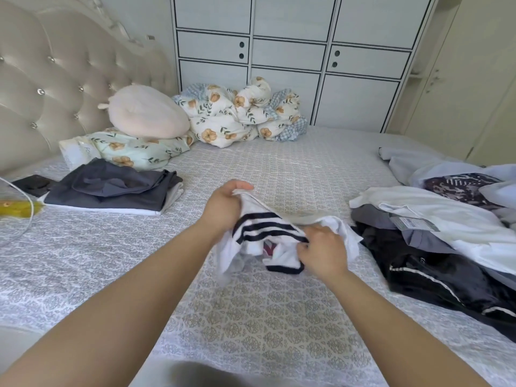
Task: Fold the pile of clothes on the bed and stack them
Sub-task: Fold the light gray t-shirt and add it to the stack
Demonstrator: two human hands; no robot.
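Note:
A crumpled white garment with dark navy stripes point(268, 227) is held up over the middle of the bed point(251, 317). My left hand point(223, 208) grips its upper left part. My right hand point(321, 252) pinches its lower right edge. On the right lies an unfolded pile of clothes point(435, 230): white, grey, black and patterned pieces. On the left sits a folded stack point(111, 191), dark grey on top of white.
A round cream cushion point(148, 113) and floral pillows point(134, 152) lie by the tufted headboard point(55, 79). A bundled floral duvet point(243, 113) sits at the back, with a white wardrobe point(293, 51) behind. A dark phone point(33, 184) and white cable point(25, 216) lie far left.

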